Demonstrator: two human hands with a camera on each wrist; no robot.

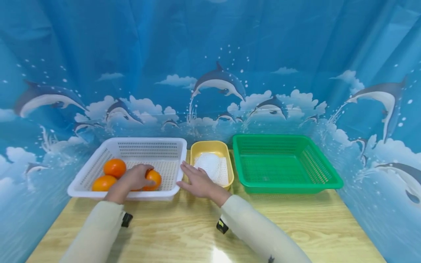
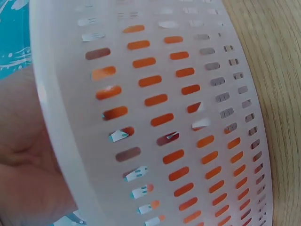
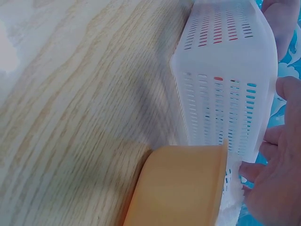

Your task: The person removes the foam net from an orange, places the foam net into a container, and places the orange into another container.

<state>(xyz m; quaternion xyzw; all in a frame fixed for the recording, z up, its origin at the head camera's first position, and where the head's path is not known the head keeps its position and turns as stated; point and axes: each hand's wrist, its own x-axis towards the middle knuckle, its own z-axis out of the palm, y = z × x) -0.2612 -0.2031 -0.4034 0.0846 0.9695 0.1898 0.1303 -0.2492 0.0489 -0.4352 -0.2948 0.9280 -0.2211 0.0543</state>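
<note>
My left hand reaches into the white plastic basket and grips an orange near the basket's front side, thumb and fingers curled round it. Two more oranges lie left of that hand, one behind the other. In the left wrist view the slotted basket wall hides most of the fruit. My right hand has its fingers extended at the white basket's right rim, palm down. Below and beside it stands the small yellow basket with white netting inside.
A green plastic basket stands on the right of the wooden table. A blue dolphin-print curtain hangs close behind all three baskets and along both sides.
</note>
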